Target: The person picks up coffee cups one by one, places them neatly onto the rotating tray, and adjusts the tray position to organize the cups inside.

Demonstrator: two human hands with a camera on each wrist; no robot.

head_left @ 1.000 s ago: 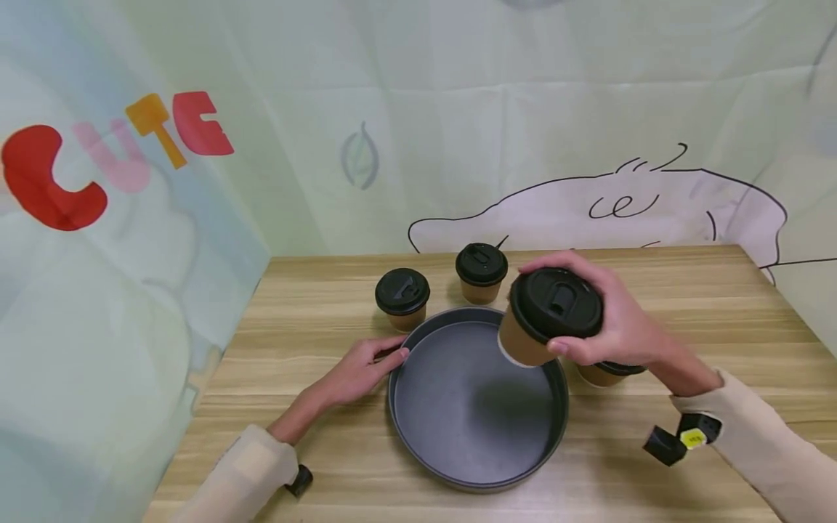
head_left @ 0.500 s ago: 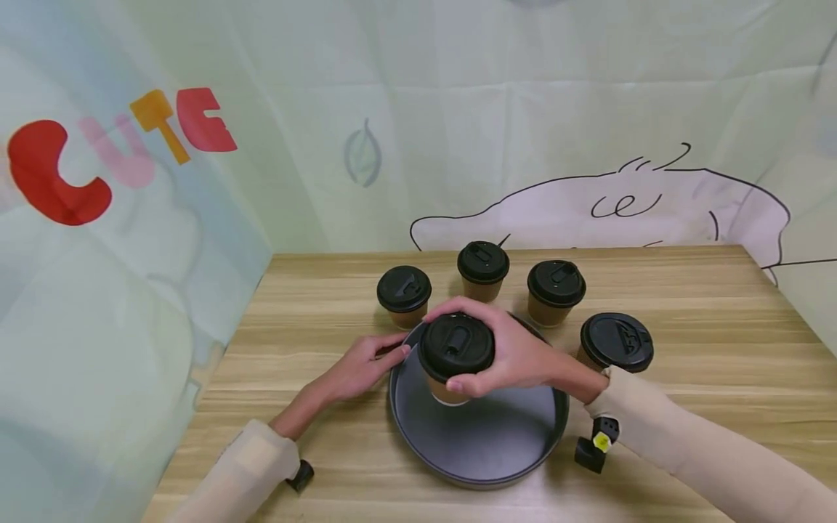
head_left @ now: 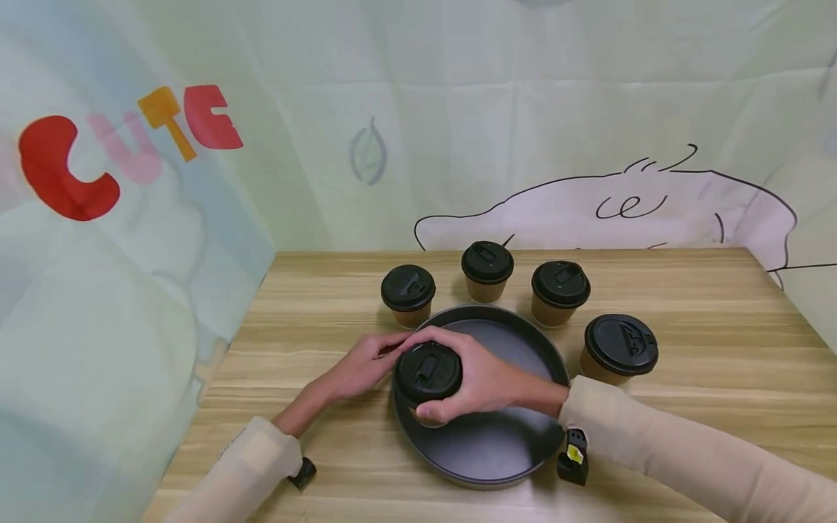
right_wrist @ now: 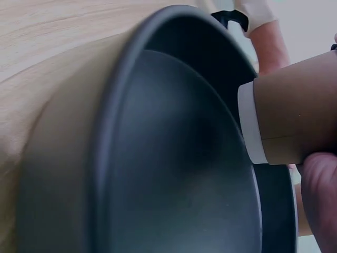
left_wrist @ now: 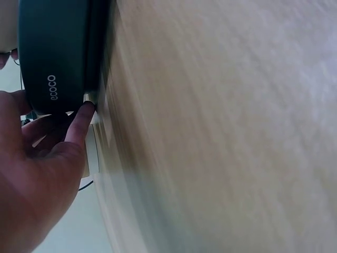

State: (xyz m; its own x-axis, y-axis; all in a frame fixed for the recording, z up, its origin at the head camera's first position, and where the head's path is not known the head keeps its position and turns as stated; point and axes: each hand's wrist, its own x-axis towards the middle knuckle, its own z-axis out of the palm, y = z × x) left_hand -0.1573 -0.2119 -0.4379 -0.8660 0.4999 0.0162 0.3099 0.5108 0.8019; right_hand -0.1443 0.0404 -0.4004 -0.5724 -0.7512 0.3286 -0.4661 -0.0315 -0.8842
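The right arm reaches in from the low right corner, and its wrist hangs over the right part of a round dark pan (head_left: 503, 443). The right hand (head_left: 482, 374) is wrapped around a brown cup with a black lid (head_left: 429, 372). Its fingers curl around the far side of the cup, its thumb presses the near side, and the palm faces left. That grip is clamped on the cup. The cup is at the left part of the pan, by the rim (I cannot tell if its white bottom touches the pan floor).

The left arm comes up from the low left corner. The left hand (head_left: 358, 369) holds the left edge of the pan, with the thumb at the rim and the fingers bent against the outside. So this grip is closed on the pan. In the left wrist view, one finger pokes in by the pan's low edge, near the table. The tips of the two hands are very near each other.

Four more cups with black lids stand around the pan: one at the back left (head_left: 408, 288), one behind it (head_left: 487, 263), one at the back right (head_left: 560, 285) and one on the right (head_left: 620, 345). They all stand on a wooden table (head_left: 719, 327).
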